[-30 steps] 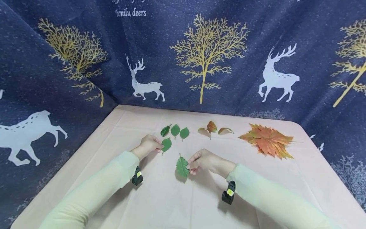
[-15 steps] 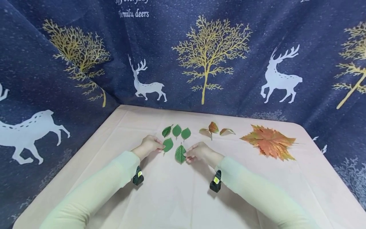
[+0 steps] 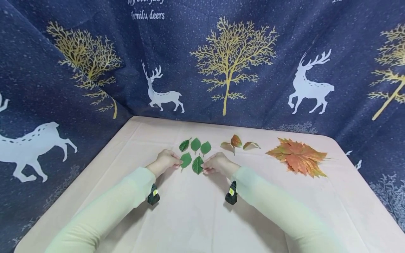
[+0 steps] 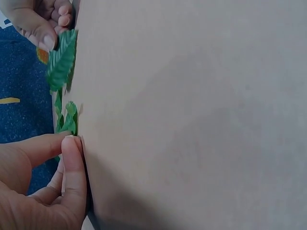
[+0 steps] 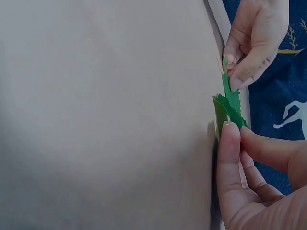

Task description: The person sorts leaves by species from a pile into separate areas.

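Observation:
My left hand (image 3: 165, 160) pinches the edge of a green leaf (image 3: 186, 160) between thumb and forefinger. To its right, my right hand (image 3: 219, 164) pinches a darker green leaf (image 3: 197, 165) by its right edge, its stem end pointing away from me. In the left wrist view this darker leaf (image 4: 62, 60) hangs tilted from the right hand's fingers, close over the cloth. Just beyond both hands lie several green leaves, a dark curled one (image 3: 184, 145), a rounder one (image 3: 195, 144) and another (image 3: 205, 148) beside it.
Small orange-brown leaves (image 3: 236, 140) lie at the back middle of the pale cloth-covered table (image 3: 177, 218). A pile of orange maple leaves (image 3: 297, 156) is at the right. A dark blue curtain (image 3: 177, 42) with deer and trees stands behind.
My right hand has moved the darker green leaf away from me and to the left, up beside the leaf in my left hand. The left hand keeps its place.

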Motion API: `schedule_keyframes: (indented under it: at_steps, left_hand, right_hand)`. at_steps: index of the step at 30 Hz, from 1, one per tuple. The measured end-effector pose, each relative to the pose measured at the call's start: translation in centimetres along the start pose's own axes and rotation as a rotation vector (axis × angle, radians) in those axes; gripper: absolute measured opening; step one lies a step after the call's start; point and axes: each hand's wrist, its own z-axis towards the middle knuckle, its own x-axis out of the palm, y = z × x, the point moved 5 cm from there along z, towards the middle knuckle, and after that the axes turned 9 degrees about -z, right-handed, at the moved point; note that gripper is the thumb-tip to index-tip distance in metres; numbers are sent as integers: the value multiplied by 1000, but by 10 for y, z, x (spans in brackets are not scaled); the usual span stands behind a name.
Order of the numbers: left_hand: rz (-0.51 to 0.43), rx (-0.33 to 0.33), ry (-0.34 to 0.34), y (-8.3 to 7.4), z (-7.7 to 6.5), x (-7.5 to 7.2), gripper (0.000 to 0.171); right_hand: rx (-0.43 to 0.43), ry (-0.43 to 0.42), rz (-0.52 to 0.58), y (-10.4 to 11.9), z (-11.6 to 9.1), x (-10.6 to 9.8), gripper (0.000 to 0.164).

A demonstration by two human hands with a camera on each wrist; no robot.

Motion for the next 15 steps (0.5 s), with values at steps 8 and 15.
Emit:
schedule_keyframes:
  at_steps: [8,15]
  left_hand:
    - [0,15,-17,0,1,1,15]
    - [17,13,-38,-1,1,1,13]
  right_hand:
    - [-13,1,-18,0,5,0,13]
    - [-11,4,-18,-2,5,0,15]
